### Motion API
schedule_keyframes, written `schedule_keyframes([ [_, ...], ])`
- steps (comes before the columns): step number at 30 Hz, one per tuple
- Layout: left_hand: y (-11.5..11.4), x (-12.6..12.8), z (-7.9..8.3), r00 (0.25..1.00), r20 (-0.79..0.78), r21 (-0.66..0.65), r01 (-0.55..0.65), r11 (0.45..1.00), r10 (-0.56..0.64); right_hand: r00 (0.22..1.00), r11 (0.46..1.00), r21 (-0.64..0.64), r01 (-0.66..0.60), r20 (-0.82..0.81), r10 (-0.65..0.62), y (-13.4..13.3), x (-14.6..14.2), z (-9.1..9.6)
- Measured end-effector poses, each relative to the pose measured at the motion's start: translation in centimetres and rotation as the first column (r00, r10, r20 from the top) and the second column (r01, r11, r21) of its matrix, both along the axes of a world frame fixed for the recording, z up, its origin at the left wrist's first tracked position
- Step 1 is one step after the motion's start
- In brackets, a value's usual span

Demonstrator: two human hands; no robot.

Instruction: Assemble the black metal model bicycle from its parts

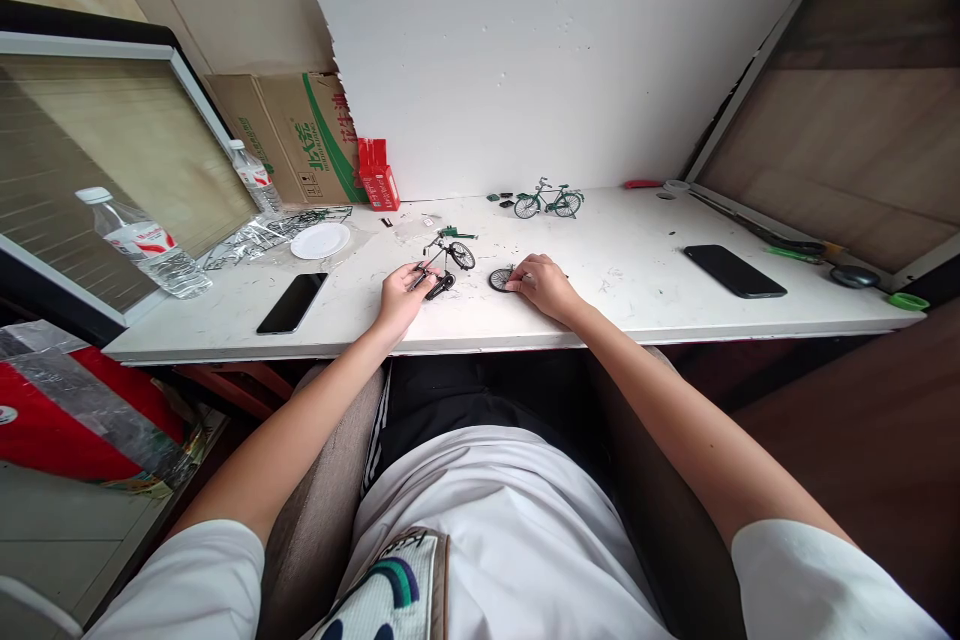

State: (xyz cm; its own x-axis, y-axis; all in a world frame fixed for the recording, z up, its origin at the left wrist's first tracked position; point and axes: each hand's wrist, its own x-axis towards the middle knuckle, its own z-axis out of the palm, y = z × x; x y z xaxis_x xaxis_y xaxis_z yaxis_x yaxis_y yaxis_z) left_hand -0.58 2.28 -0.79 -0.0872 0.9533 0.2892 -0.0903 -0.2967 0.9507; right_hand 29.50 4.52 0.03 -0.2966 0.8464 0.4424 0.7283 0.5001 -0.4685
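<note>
My left hand (400, 302) is closed on a dark model bicycle (462, 256), gripping it near its rear. One wheel shows at the far right end of this model, with a chainring and pedal area close to my fingertips. To the right, my right hand (550, 288) has its fingers pinched on the edge of a small spoked wheel (497, 279) at the table surface; the hand covers part of the wheel. Behind the hands stands a complete green model bicycle (549, 201). Small green parts (454, 232) lie just beyond the dark model.
A phone (293, 303) lies at left, another phone (733, 271) at right. Around the left side are a white plate (320, 240), water bottles (146, 242), a red box (379, 178) and a cardboard carton (296, 135). A white panel (525, 50) rises behind the table (637, 315).
</note>
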Motion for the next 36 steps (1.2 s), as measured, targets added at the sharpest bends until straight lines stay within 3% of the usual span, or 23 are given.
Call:
schedule_keyframes([
  [15,0.0,0.0,0.0,1.000,0.006,-0.007,0.007,1.000,-0.007,0.997,0.996,0.057,-0.075,-0.029,0.077,-0.2,0.0,0.0],
  [22,0.1,-0.1,-0.1,1.000,0.016,-0.024,0.002,1.000,-0.002,0.955,0.983,0.023,0.180,-0.242,-0.169,0.0,1.2,0.5],
  [26,0.1,-0.1,-0.1,1.000,0.017,-0.028,0.003,1.000,-0.003,0.934,0.959,-0.011,0.284,-0.225,-0.279,0.7,2.7,0.3],
  [36,-0.2,0.1,0.2,1.000,0.007,-0.035,0.005,0.999,-0.005,0.956,0.962,-0.028,0.270,-0.108,-0.271,1.3,3.3,-0.6],
])
